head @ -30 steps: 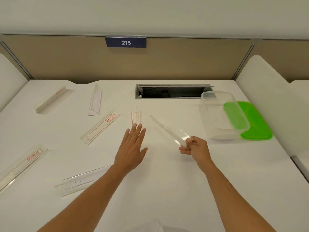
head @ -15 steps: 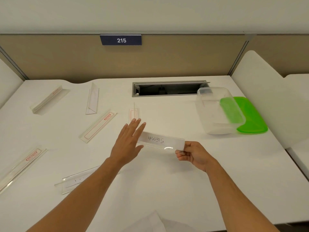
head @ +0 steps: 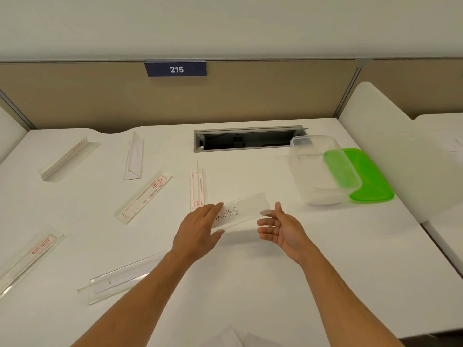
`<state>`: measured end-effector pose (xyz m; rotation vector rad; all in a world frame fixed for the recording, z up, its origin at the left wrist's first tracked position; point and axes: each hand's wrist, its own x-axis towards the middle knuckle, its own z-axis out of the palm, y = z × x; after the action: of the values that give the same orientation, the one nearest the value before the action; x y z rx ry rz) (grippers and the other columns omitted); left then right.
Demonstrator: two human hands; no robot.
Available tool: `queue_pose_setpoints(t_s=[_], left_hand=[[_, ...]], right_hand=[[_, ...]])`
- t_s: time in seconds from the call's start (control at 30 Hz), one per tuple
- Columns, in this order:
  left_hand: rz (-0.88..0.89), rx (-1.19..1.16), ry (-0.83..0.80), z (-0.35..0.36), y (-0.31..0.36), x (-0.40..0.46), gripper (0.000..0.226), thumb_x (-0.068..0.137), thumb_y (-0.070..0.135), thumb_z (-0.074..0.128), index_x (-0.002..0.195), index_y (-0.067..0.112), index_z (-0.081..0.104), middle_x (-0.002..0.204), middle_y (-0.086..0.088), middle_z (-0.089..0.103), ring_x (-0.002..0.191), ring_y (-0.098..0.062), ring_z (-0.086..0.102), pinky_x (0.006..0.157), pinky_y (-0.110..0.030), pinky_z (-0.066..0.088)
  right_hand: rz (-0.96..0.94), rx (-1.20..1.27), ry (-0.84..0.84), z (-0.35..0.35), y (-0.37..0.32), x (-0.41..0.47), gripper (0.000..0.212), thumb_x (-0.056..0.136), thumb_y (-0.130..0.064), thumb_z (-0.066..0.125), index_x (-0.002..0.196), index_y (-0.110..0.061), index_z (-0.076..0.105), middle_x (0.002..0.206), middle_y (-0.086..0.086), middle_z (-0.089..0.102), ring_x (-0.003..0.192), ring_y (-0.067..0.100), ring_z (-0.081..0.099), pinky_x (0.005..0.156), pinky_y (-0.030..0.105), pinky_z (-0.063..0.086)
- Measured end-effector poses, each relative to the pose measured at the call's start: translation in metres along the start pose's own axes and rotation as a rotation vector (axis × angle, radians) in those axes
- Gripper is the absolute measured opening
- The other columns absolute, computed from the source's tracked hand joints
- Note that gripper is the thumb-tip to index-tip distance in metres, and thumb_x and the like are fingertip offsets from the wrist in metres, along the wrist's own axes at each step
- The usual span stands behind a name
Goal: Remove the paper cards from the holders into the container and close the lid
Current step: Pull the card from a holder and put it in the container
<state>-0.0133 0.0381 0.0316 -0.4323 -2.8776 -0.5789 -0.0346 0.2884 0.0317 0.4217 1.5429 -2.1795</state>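
A clear holder [head: 246,207] with a paper card marked "SIGMA" hangs just above the white desk [head: 325,271], between my hands. My left hand [head: 198,231] grips its left end, fingers over the card and thumb under it. My right hand [head: 281,227] is at the right end with fingers spread, one blurred fingertip touching the holder's edge. The clear plastic container [head: 300,171] stands open to the right, tilted on its green lid [head: 370,181].
Several more holders lie on the left half of the desk: holder [head: 69,159], holder [head: 135,156], holder [head: 144,196], holder [head: 198,184], holder [head: 32,256], holder [head: 120,279]. A cable slot [head: 248,140] opens at the back. A white divider [head: 390,151] bounds the right side.
My right hand turned the holder so the card faces me, then loosened its pinch on the right end. My left hand came off the desk and closed on the left end.
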Motion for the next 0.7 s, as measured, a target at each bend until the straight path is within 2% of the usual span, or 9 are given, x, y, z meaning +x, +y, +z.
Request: queue_pose_setpoints(t_s=[0.13, 0.23, 0.4, 0.5, 0.63, 0.7], left_hand=[[-0.272, -0.15, -0.053, -0.002, 0.011, 0.004, 0.069, 0.08, 0.047, 0.071, 0.14, 0.031, 0.042, 0.13, 0.009, 0.056, 0.112, -0.017, 0.057, 0.081, -0.031, 0.044], [-0.422, -0.274, -0.081, -0.004, 0.02, 0.011, 0.072, 0.075, 0.053, 0.072, 0.138, 0.03, 0.044, 0.129, 0.008, 0.058, 0.114, -0.018, 0.057, 0.088, -0.035, 0.047], [-0.571, -0.604, -0.085, -0.001, 0.031, 0.018, 0.071, 0.071, 0.048, 0.081, 0.13, 0.022, 0.051, 0.12, 0.002, 0.063, 0.104, -0.018, 0.063, 0.088, -0.039, 0.054], [-0.633, -0.756, -0.097, 0.002, 0.034, 0.015, 0.07, 0.069, 0.048, 0.083, 0.127, 0.021, 0.052, 0.114, 0.004, 0.064, 0.095, -0.01, 0.064, 0.078, -0.029, 0.056], [-0.683, -0.89, -0.126, 0.001, 0.038, 0.013, 0.066, 0.066, 0.049, 0.084, 0.119, 0.022, 0.054, 0.1, 0.011, 0.064, 0.082, 0.002, 0.063, 0.05, -0.009, 0.045], [-0.697, -0.919, -0.141, 0.001, 0.039, 0.014, 0.067, 0.064, 0.05, 0.085, 0.117, 0.022, 0.054, 0.098, 0.01, 0.064, 0.082, 0.0, 0.064, 0.052, -0.011, 0.045]], right_hand=[[-0.009, -0.11, 0.027, 0.014, 0.015, -0.005, 0.052, 0.091, -0.052, 0.054, 0.116, -0.007, 0.062, 0.107, 0.018, 0.07, 0.096, 0.031, 0.071, 0.079, 0.042, 0.059], [0.0, -0.191, -0.022, 0.027, 0.025, -0.012, 0.041, 0.09, -0.042, 0.065, 0.118, -0.012, 0.063, 0.114, 0.016, 0.067, 0.101, 0.025, 0.07, 0.085, 0.041, 0.058], [-0.03, -0.363, -0.104, 0.045, 0.035, -0.02, 0.075, 0.065, -0.042, 0.083, 0.132, -0.027, 0.051, 0.124, 0.004, 0.06, 0.112, 0.015, 0.063, 0.098, 0.038, 0.051], [-0.056, -0.431, -0.082, 0.054, 0.037, -0.022, 0.085, 0.065, -0.044, 0.084, 0.138, -0.033, 0.042, 0.129, -0.005, 0.056, 0.117, 0.01, 0.058, 0.098, 0.033, 0.049], [-0.151, -0.581, 0.027, 0.065, 0.04, -0.027, 0.081, 0.072, -0.048, 0.081, 0.14, -0.032, 0.04, 0.13, -0.011, 0.054, 0.112, 0.009, 0.059, 0.094, 0.035, 0.053], [-0.206, -0.65, 0.085, 0.07, 0.041, -0.028, 0.072, 0.075, -0.047, 0.079, 0.136, -0.03, 0.045, 0.126, -0.012, 0.056, 0.106, 0.011, 0.062, 0.089, 0.034, 0.055]])
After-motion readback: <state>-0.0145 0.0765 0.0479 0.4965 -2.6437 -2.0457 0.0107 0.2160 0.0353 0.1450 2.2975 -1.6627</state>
